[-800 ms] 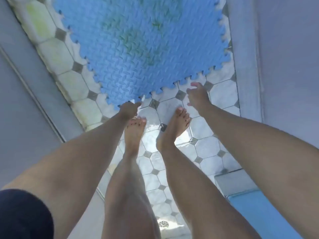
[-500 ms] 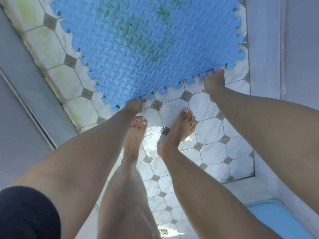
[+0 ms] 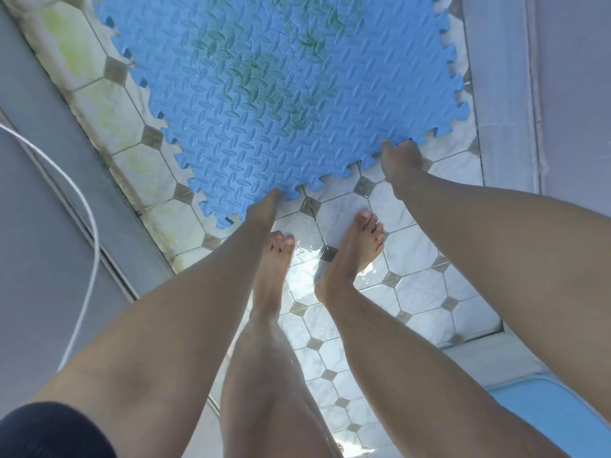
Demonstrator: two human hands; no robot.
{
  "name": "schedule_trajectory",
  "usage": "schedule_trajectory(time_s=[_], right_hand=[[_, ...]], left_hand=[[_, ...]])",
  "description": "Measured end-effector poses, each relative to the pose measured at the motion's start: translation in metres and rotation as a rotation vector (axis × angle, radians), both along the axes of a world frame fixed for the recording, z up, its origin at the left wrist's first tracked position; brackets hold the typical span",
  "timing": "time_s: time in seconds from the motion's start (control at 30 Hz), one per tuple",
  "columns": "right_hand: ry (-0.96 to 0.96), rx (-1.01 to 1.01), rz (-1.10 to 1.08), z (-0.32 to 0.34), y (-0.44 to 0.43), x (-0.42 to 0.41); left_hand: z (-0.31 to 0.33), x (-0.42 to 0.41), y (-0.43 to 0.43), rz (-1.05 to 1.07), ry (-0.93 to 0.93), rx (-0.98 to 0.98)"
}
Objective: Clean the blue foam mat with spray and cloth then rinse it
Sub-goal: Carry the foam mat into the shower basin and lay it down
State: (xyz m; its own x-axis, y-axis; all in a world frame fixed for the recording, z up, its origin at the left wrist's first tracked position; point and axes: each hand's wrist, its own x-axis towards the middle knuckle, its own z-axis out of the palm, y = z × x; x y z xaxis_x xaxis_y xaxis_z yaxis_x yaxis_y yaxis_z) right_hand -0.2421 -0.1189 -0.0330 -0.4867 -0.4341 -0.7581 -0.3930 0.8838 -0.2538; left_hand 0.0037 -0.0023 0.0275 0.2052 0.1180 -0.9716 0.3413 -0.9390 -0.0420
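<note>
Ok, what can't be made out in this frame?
All in the head view:
- Blue textured foam mat: its far end is cut off by the top edge of the frame.
- Left hand and right hand: the fingers are mostly hidden at the mat's toothed edge, so the grip is unclear.
- Pale blue object, lower right: cut off by the frame and the right arm.
- Thin white cord: both ends run out of frame.

mat top cropped, left hand perhaps gripping
</note>
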Motion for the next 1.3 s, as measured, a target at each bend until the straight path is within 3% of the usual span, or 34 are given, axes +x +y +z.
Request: schedule_trajectory(time_s=[0.27,0.47,0.7,0.9,1.07,1.3], right_hand=[[-0.148,-0.224,-0.539,0.104,0.015,0.016],[-0.293,-0.214,-0.887,0.209,0.088,0.035],[-0.467,-0.090,-1.065,0.335,0.189,0.060],[-0.487,-0.085,-1.375,0.445,0.270,0.082],[-0.475,-0.089,-1.701,0.504,0.364,0.098],[-0.449,-0.131,-2.049,0.568,0.498,0.095]], left_hand=[[0.088,-0.007,-0.006,0.500,-0.038,-0.052],[0.172,0.034,0.009,0.512,-0.001,-0.048],[0.277,0.078,0.042,0.181,-0.158,-0.185],[0.376,0.079,0.019,-0.152,-0.049,-0.326],[0.450,0.015,0.013,-0.553,0.016,-0.396],[0.508,-0.095,0.110,-0.951,0.136,-0.445]])
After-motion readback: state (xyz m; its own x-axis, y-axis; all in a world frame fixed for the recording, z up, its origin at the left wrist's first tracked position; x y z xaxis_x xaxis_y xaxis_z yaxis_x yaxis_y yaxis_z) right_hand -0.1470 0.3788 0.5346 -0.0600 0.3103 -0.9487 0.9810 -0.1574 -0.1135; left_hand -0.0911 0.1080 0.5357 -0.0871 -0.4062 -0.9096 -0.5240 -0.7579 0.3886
